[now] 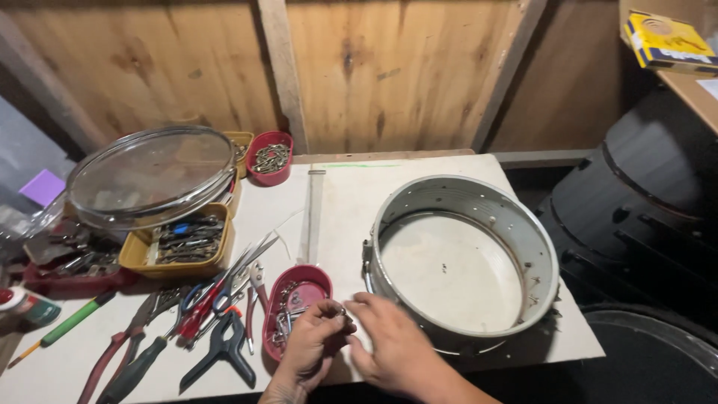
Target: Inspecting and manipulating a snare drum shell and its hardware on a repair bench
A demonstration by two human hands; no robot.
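Our left hand (310, 346) pinches a small metal part (342, 313) over one red tray (293, 307); our right hand (396, 346), fingers spread, touches one drum shell (464, 258).

a workshop: pliers (123, 346), trays of screws (271, 157) and plank walls (389, 67) around a workbench (336, 194).

Small metal screw (342, 312) pinched above red oval bowl (299, 288) beside drum shell (464, 258).

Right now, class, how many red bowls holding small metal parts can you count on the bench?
2. One red bowl stands at the back by the wooden wall; the other red bowl sits at the front, beside the left hand. More may be hidden behind the clutter.
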